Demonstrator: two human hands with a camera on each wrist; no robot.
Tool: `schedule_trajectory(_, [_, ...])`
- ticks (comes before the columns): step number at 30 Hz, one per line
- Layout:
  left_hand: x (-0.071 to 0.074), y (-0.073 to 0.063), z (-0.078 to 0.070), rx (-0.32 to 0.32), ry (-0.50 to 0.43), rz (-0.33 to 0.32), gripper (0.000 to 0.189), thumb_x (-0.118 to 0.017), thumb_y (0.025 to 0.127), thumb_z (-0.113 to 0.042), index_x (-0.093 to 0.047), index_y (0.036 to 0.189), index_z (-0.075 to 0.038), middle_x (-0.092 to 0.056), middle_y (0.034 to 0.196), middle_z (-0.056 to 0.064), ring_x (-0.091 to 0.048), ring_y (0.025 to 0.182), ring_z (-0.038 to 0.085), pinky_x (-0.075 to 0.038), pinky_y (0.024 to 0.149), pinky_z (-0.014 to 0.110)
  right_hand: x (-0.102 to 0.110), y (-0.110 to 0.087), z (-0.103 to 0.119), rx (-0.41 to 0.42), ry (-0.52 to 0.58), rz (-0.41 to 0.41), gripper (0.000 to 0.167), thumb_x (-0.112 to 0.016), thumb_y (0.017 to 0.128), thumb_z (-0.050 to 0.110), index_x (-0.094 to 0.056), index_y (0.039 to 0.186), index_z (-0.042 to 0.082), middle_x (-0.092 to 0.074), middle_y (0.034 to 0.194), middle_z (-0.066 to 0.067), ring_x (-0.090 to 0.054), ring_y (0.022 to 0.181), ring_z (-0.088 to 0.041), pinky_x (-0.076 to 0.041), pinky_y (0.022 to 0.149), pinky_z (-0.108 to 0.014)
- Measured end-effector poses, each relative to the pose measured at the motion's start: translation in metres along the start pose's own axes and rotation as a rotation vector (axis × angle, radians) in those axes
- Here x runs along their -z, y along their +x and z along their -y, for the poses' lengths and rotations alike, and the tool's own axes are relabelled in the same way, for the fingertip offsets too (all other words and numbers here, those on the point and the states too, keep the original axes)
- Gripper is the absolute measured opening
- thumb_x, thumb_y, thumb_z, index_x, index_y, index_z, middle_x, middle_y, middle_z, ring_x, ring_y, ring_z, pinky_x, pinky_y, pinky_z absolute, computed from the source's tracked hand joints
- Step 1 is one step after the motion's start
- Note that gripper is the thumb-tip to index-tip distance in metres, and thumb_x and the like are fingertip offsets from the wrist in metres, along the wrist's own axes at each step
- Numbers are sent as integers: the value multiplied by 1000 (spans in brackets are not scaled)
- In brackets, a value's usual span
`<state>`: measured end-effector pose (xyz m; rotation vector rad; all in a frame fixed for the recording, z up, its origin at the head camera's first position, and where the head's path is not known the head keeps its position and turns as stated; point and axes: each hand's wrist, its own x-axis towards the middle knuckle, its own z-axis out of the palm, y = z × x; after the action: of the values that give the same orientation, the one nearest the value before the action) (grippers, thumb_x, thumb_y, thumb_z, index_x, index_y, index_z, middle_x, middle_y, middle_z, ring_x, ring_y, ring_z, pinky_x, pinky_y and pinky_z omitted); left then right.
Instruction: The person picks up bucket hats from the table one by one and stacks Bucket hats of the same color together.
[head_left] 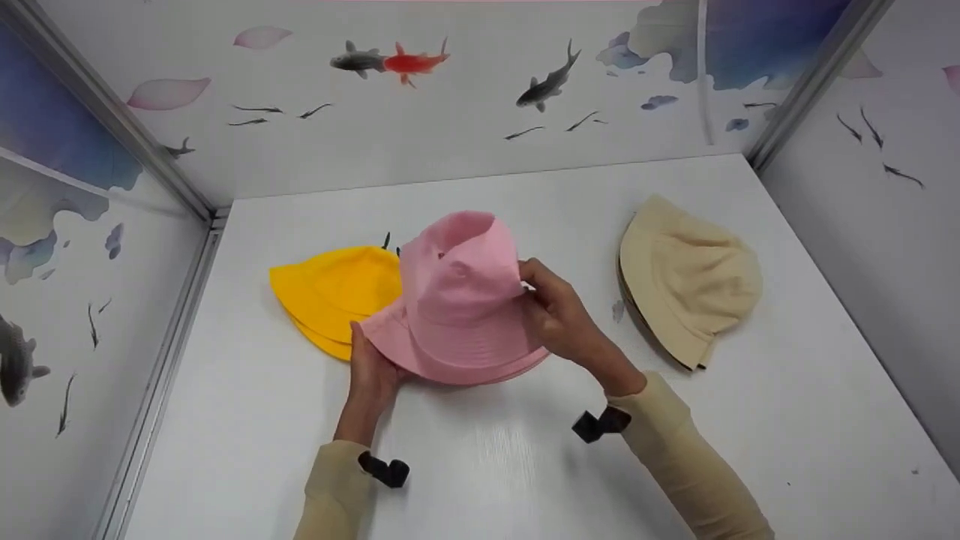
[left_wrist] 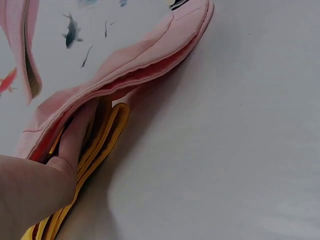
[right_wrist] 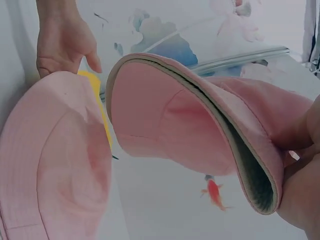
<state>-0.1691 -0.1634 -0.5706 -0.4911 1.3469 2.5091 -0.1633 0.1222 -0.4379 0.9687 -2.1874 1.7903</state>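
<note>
A folded pink bucket hat [head_left: 472, 322] is in the middle of the head view, brim toward me. My left hand [head_left: 371, 379] is under the left end of its brim, fingers straight, thumb [right_wrist: 93, 57] extended beside the edge. In the right wrist view a second pink hat [right_wrist: 135, 100] with a grey-green lined edge hangs apart from the first. My right hand [head_left: 562, 319] pinches this hat between thumb and fingers. Just behind my left hand lies a folded yellow hat [head_left: 337, 285], partly covered by the pink one. The left wrist view shows several yellow layers below the pink brim.
Beige hats [head_left: 690, 277] with dark edges lie folded at the right of the white table [head_left: 465, 465]. Printed panels stand along the back and both sides, joined by metal corner posts [head_left: 817, 86].
</note>
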Motion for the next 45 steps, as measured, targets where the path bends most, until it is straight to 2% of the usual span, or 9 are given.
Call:
schedule_trajectory(4, [-1,1,-1,8,-27,27,81,-21,91,-81,-37,151,-30,-45,151,0,-42,138,23,-33,121,48,-9,2,-1,-7,22,73,29,-40,91,-19,-57,108,-1,-64,112,-16,-56,106,-12,-48,94,-24])
schedule_trajectory(10, [-2,0,-2,-51,-37,22,84,-19,87,-85,-34,153,-36,-46,150,-8,-43,136,14,-33,122,32,-17,2,-6,3,65,165,26,-42,93,-16,-57,109,-3,-60,105,-18,-54,102,-11,-47,94,-24])
schedule_trajectory(15, [-4,-2,1,-143,-84,-3,78,-21,89,-81,-42,148,-34,-54,138,-4,-55,120,13,-48,107,25,-21,-3,-26,9,154,165,22,-42,92,-17,-56,103,-5,-58,97,-16,-53,97,-9,-47,89,-23])
schedule_trajectory(19, [-7,2,6,-160,-87,-51,67,-36,94,-72,-40,149,-33,-51,141,-6,-50,126,12,-41,115,26,-17,-9,-47,-21,206,142,20,-40,90,-19,-54,98,-8,-58,95,-2,-53,93,-9,-46,85,-24])
schedule_trajectory(22, [-7,5,9,-121,-56,-117,62,-48,97,-61,-40,150,-29,-48,145,-6,-46,130,13,-33,121,28,-11,-12,-59,-69,206,119,19,-39,89,-20,-53,98,-9,-57,98,4,-56,93,-9,-48,85,-24])
schedule_trajectory(24, [-7,6,11,-97,-54,-150,63,-53,97,-55,-41,150,-25,-48,146,-5,-46,129,13,-34,120,27,-6,-14,-66,-96,196,101,19,-40,89,-20,-52,99,-10,-57,98,3,-57,93,-10,-50,86,-24])
schedule_trajectory(33, [-7,11,15,-56,55,-248,57,-55,101,-40,-37,153,-23,-48,149,-2,-50,128,13,-42,115,28,0,-23,-95,-253,121,-17,23,-47,87,-20,-56,106,-11,-58,98,-4,-58,94,-13,-48,87,-25])
schedule_trajectory(41, [-9,10,14,-60,141,-262,56,-55,103,-33,-34,153,-25,-47,149,-1,-49,128,16,-41,116,30,0,-33,-118,-456,-44,-95,30,-49,84,-15,-62,109,-4,-62,103,-14,-57,102,-22,-46,95,-35])
schedule_trajectory(45, [-11,9,14,-70,196,-267,59,-56,103,-31,-30,155,-26,-44,152,0,-47,130,17,-38,118,32,2,-37,-118,-605,-123,-63,29,-54,91,0,-61,120,-1,-64,117,-18,-58,114,-31,-46,103,-45])
